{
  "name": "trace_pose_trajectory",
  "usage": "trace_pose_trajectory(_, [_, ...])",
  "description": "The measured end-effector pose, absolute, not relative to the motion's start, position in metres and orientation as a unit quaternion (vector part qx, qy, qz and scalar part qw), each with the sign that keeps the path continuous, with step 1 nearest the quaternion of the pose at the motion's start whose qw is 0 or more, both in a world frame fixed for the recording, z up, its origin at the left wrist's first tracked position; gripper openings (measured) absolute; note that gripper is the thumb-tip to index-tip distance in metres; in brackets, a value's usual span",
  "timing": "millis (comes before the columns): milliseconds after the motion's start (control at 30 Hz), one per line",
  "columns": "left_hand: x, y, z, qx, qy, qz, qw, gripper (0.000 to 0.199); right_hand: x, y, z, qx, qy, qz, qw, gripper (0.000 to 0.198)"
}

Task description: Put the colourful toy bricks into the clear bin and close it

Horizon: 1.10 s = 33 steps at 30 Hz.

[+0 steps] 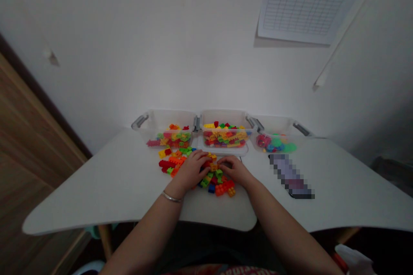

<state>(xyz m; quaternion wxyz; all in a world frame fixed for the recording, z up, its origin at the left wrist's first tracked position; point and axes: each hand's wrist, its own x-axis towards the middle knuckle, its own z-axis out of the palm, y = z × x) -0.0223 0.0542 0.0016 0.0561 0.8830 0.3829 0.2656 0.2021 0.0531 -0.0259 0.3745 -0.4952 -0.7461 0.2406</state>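
Toy bricks [225, 135] partly fill the middle bin [226, 116], but a loose pile [214, 180] lies in front, around left hand [194, 167] and right hand [238, 170], fingers [228, 160] half-curled, hold unclear.

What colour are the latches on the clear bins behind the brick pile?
Grey; the latches show in the head view, the only one here.

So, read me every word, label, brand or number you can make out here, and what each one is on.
Nothing reads clearly.
Paper sheet: a ruled grid with marks along the top, too small and blurred to read.
Clothing at the bottom edge: pale lettering, cut off and too blurred to read.
Phone-like device: pixelated, no text readable.
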Motion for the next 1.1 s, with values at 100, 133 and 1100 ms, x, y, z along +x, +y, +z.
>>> trace_pose_trajectory(100, [-0.022, 0.054, 0.002, 0.883, 0.384, 0.263, 0.055, 0.031, 0.202, 0.052, -0.024, -0.506, -0.738, 0.24, 0.376, 0.013])
trace_pose_trajectory(133, [-0.022, 0.054, 0.001, 0.883, 0.384, 0.264, 0.053, 0.031, 0.201, 0.052, -0.024, -0.512, -0.734, 0.236, 0.38, 0.013])
trace_pose_trajectory(1100, [-0.026, 0.053, 0.003, 0.885, 0.385, 0.256, 0.054, 0.032, 0.23, 0.091, 0.056, -0.577, -0.52, -0.105, 0.62, 0.012])
